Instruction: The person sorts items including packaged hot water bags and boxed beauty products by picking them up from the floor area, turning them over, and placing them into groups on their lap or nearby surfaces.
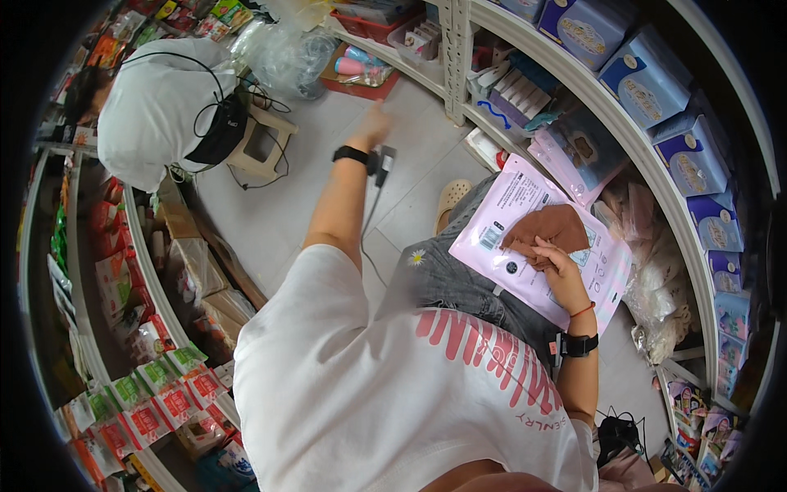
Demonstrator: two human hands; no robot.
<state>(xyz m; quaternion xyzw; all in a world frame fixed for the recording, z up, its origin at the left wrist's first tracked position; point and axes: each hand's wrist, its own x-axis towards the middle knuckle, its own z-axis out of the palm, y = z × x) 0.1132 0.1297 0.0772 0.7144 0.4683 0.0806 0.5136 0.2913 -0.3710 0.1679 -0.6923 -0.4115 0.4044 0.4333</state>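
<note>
My right hand [559, 269] is closed on a piece of thin brown cloth [551, 231], bunched under the fingers. The cloth lies over a flat pink plastic pouch [510, 201] resting across my lap, its printed side up. My left hand [374, 125] is stretched out ahead over the grey floor, away from the pouch. Its fingers are smeared by motion, so whether it holds anything cannot be made out. A dark band with a small cabled device [383, 164] sits at the left wrist. Beyond the brown cloth, a second pink pouch [578, 160] leans near the shelf.
White shelves [574, 70] curve along the right, stacked with blue boxed packs [648, 82]. At the left, another person in a white shirt [160, 115] bends beside a beige stool [262, 152]. Snack packets [156, 394] line the near-left rack. Clear plastic bags [656, 303] lie right of the pouch.
</note>
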